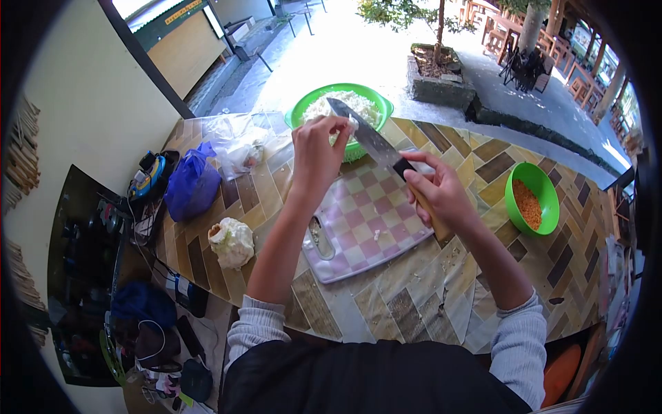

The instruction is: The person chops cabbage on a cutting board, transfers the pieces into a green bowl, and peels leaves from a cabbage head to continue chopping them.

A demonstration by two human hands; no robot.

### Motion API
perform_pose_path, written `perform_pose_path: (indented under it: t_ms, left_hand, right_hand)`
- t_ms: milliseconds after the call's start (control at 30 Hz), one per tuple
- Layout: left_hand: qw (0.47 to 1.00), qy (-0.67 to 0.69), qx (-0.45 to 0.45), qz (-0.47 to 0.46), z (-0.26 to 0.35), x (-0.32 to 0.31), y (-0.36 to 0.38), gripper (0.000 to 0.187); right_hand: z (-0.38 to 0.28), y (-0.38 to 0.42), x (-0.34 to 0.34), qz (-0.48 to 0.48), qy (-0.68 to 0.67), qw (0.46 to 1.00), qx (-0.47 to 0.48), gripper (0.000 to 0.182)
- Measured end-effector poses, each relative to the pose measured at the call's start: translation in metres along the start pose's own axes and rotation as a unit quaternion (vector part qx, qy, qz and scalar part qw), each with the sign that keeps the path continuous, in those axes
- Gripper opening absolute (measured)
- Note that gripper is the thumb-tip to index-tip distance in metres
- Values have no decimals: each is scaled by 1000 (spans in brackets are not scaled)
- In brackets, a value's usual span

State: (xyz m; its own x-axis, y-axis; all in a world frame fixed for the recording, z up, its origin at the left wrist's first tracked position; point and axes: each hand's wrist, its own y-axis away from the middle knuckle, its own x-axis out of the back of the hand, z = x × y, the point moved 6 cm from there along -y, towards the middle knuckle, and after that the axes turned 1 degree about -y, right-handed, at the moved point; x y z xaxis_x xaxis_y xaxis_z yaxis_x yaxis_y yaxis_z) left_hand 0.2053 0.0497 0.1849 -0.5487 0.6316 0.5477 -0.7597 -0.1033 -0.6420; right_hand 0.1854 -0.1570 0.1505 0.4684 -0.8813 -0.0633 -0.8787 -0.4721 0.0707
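My right hand (441, 190) is wrapped around the wooden handle of a kitchen knife (376, 146), its blade slanting up and left over a green colander-like bowl (389, 110). The bowl is heaped with small white pieces (355, 103). My left hand (318, 148) is closed in a pinch at the near rim of the bowl, with a small white piece (353, 127) showing at its fingertips beside the blade. Beneath both hands lies a pink-and-cream checkered cutting board (365, 221) with a few white crumbs on it.
A lumpy white vegetable chunk (232, 243) sits left of the board. Behind it are a blue plastic bag (193, 183) and a clear bag (241, 145). At right stands a green bowl (546, 207) of orange-brown crumbs (527, 205). Electronics and cables lie at far left.
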Motion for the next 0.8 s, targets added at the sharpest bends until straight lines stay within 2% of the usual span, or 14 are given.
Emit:
perform_pose_path:
  t_ms: [33,67,100,133,167,200,233,333,433,467,600,667,767,800]
  left_hand:
    - [1000,-5,-16,12,-9,-1,-18,13]
    - [999,-11,-31,24,-19,-1,-32,13]
    - [999,-41,-24,-19,-37,-9,-42,14]
    - [995,-73,-16,-62,-59,-16,-49,16]
    - [989,-104,-8,-106,-72,-21,-52,18]
    - [972,-170,15,-164,-76,-23,-50,20]
    - [975,-159,0,-158,-79,-22,-48,20]
    - [981,-140,-30,-135,-84,-21,-41,15]
    - [982,-141,6,-129,-90,-24,-40,15]
    - [985,-132,-5,-110,-85,-23,-39,18]
    - [992,-30,-52,-108,-51,-29,-23,16]
    - [981,10,-42,-191,-36,-39,-2,16]
    - [943,43,-26,-330,-13,-53,44,15]
    - [923,46,-30,-381,-7,-60,62,15]
  right_hand:
    - [-8,-19,0,2,27,999,24,35]
    - [-20,-37,1,15,173,981,85,35]
    - [-29,-54,-1,28,314,938,143,36]
    - [-33,-66,-5,40,445,872,198,37]
    - [-28,-77,-6,47,490,844,214,38]
    - [-21,-87,-7,54,533,813,228,39]
    - [-18,-94,-8,61,575,780,241,40]
    - [-12,-100,-9,50,598,770,219,42]
    - [-7,-99,-5,50,581,758,293,43]
    - [-11,-94,-3,60,556,771,304,42]
    - [-9,-76,15,69,392,889,227,38]
    - [-5,-55,22,65,278,945,160,36]
    - [8,-27,36,60,186,976,93,36]
    - [14,-20,40,58,160,980,104,37]
